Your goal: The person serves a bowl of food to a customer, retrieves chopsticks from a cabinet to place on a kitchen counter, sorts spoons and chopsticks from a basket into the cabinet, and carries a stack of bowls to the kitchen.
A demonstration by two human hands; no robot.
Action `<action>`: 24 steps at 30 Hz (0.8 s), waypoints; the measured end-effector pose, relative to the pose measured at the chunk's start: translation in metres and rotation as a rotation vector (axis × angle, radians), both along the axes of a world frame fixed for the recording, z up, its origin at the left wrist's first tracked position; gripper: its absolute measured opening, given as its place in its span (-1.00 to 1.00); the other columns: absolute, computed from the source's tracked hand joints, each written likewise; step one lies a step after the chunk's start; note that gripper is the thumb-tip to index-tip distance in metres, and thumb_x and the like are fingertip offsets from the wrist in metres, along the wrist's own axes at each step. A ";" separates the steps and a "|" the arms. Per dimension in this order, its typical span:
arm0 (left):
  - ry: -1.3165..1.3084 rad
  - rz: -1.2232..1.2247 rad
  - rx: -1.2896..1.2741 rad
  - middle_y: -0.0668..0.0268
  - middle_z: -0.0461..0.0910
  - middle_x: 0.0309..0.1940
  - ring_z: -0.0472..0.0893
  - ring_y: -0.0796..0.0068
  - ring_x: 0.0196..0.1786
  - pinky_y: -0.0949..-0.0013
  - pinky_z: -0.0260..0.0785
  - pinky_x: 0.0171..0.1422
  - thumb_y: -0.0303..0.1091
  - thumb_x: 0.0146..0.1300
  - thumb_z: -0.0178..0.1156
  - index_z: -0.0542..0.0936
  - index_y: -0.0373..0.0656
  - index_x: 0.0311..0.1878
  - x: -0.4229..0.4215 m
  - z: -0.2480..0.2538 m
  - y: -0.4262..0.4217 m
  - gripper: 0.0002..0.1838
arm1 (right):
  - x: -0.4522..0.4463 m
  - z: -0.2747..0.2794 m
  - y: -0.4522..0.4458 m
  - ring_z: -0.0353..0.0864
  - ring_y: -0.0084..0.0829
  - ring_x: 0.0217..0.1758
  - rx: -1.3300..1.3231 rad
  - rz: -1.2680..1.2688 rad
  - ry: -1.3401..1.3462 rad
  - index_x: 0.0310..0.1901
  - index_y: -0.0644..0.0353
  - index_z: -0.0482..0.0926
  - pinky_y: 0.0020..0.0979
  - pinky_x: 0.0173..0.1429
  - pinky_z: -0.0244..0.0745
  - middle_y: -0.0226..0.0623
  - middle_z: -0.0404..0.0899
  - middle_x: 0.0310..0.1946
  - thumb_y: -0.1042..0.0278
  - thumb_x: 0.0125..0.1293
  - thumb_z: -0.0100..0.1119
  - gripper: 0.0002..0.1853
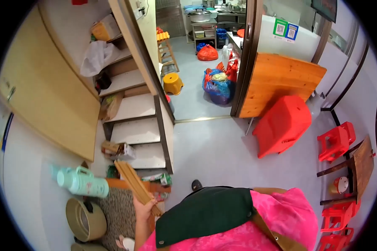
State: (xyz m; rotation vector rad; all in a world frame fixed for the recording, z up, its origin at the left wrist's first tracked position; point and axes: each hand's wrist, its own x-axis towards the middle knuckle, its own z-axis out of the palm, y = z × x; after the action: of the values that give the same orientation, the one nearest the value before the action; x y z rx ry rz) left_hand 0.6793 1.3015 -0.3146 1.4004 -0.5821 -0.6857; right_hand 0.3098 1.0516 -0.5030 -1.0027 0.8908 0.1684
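At the lower left, my left hand (pixel 144 207) is closed around several long, light-brown wooden strips (pixel 134 182), which slant up and away to the left. Their near ends reach the edge of my dark green apron (pixel 205 215). Left of the hand lies a grey-brown speckled mat (pixel 120 213), with a mint-green thermos flask (pixel 86 183) beyond it. My right hand is out of sight; only the pink sleeve (pixel 295 213) shows on that side.
A shelf unit with white steps (pixel 136 131) rises at the left, near a large pot (pixel 81 219). Ahead, a doorway opens onto a kitchen with a yellow stool (pixel 173 83) and filled bags (pixel 218 90). At the right stand red plastic chairs (pixel 285 125) and a wooden table (pixel 362 169).
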 end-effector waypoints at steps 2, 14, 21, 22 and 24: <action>0.066 -0.189 0.009 0.24 0.43 -0.47 0.50 0.43 -0.52 0.42 0.43 -0.43 -0.61 -0.23 0.17 0.29 -0.24 -0.21 0.035 0.003 -0.078 -0.58 | 0.038 -0.003 -0.056 0.47 -0.34 -0.11 -0.040 0.027 0.010 0.09 0.23 0.31 -0.35 -0.10 0.42 -0.26 0.41 -0.04 0.06 0.25 -0.11 -0.52; 0.445 -0.642 -0.160 0.24 0.41 -0.45 0.50 0.40 -0.48 0.38 0.43 -0.39 -0.64 -0.14 0.06 0.25 -0.17 -0.16 0.113 0.023 -0.565 -0.59 | 0.096 -0.084 -0.294 0.54 -0.37 -0.25 -0.176 -0.528 0.022 -0.17 0.24 0.51 -0.35 -0.14 0.43 -0.13 0.55 -0.28 0.26 0.14 0.02 -0.72; 0.548 -0.507 0.004 0.22 0.42 -0.45 0.50 0.41 -0.49 0.34 0.46 -0.43 -0.58 -0.11 0.09 0.31 -0.24 -0.22 0.206 0.013 -0.768 -0.69 | 0.198 -0.037 -0.548 0.55 -0.30 -0.23 -0.399 0.272 0.310 -0.21 0.27 0.52 -0.31 -0.13 0.42 -0.07 0.54 -0.29 0.25 0.10 0.03 -0.71; 0.524 -0.512 -0.024 0.23 0.42 -0.46 0.50 0.42 -0.48 0.34 0.46 -0.42 -0.57 -0.11 0.09 0.33 -0.25 -0.25 0.221 0.010 -0.790 -0.72 | 0.215 -0.028 -0.583 0.55 -0.29 -0.23 -0.444 0.344 0.328 -0.22 0.27 0.52 -0.31 -0.13 0.42 -0.06 0.54 -0.29 0.25 0.10 0.03 -0.70; 0.502 -0.386 -0.073 0.24 0.42 -0.46 0.50 0.43 -0.48 0.34 0.47 -0.42 -0.56 -0.10 0.08 0.34 -0.26 -0.26 0.245 0.015 -0.837 -0.74 | 0.252 -0.016 -0.656 0.55 -0.27 -0.23 -0.538 0.428 0.372 -0.23 0.28 0.52 -0.29 -0.12 0.42 -0.04 0.54 -0.29 0.24 0.09 0.04 -0.70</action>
State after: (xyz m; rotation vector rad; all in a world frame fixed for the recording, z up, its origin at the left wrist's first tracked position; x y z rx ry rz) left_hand 0.9244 0.4641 -0.2995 0.9977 -0.4704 -1.2662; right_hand 0.5623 0.3953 -0.5189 -1.6995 1.0752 0.5084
